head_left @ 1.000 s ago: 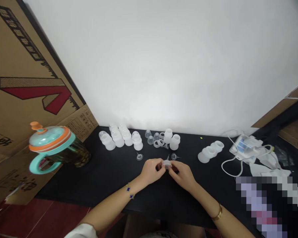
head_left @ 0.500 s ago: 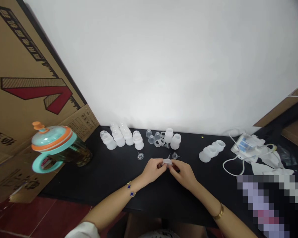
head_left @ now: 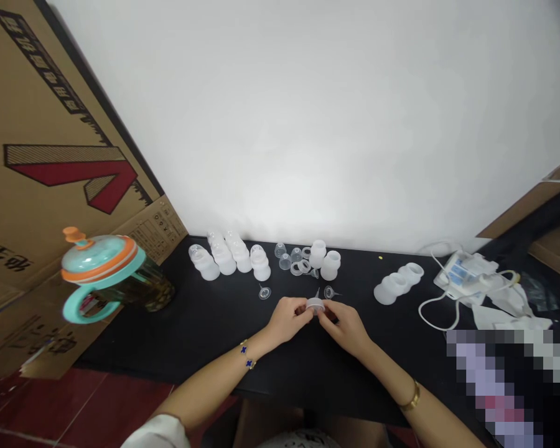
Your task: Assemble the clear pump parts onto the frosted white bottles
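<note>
Between my two hands, just above the black table, is a white bottle collar ring with a clear pointed nipple (head_left: 315, 303) sticking up through it. My left hand (head_left: 288, 320) pinches the ring from the left with thumb and fingers. From the right, the fingertips of my right hand (head_left: 345, 323) close on the same ring. One loose clear nipple (head_left: 264, 292) lies beyond my left hand, and another nipple (head_left: 330, 292) beyond the right. Behind them are clear domed caps (head_left: 285, 261), white rings (head_left: 303, 267) and two open white bottles (head_left: 330, 266).
Several capped bottles (head_left: 261, 264) stand at the back left. On the right are open white bottles (head_left: 396, 287), then a white device with cables (head_left: 464, 274). A large teal-lidded jug (head_left: 116, 274) stands left, by a cardboard box (head_left: 51, 130). A white wall (head_left: 331, 124) rises behind the table (head_left: 205, 336).
Both hands keep their hold on the collar ring in nearly the same place. The view has shifted very slightly; nothing on the table has visibly moved.
</note>
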{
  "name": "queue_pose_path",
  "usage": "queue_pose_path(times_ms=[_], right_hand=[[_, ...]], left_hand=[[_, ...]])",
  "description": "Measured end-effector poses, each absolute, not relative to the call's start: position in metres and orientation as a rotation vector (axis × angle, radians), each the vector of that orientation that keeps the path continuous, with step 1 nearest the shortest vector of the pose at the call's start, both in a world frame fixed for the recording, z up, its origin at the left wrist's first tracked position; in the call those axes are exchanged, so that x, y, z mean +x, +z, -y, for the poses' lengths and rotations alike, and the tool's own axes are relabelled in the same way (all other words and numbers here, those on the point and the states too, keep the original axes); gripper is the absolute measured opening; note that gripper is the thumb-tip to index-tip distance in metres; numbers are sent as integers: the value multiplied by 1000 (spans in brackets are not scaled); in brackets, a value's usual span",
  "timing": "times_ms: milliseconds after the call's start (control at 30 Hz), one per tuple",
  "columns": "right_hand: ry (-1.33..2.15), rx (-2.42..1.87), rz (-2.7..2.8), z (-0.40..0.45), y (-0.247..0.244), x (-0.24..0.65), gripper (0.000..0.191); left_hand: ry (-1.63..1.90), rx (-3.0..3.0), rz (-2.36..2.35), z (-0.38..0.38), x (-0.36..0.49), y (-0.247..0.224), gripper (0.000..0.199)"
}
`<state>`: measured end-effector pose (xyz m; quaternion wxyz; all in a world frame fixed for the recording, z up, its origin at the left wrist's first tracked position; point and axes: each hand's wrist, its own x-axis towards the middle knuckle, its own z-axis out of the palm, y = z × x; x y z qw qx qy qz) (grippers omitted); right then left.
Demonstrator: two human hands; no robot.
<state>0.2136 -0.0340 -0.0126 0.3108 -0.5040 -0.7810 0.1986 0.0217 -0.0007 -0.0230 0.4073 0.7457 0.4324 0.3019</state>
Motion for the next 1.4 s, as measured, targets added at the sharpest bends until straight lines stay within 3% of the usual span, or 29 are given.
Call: queue_pose_path(times_ms=[867, 1400], right_hand=[[541, -1338, 2056, 33, -14, 212, 22], [495, -1377, 2065, 34, -15, 212, 20]], left_hand=[[749, 1938, -1139, 2, 22, -21, 40], [700, 2045, -1198, 3, 23, -19, 29]])
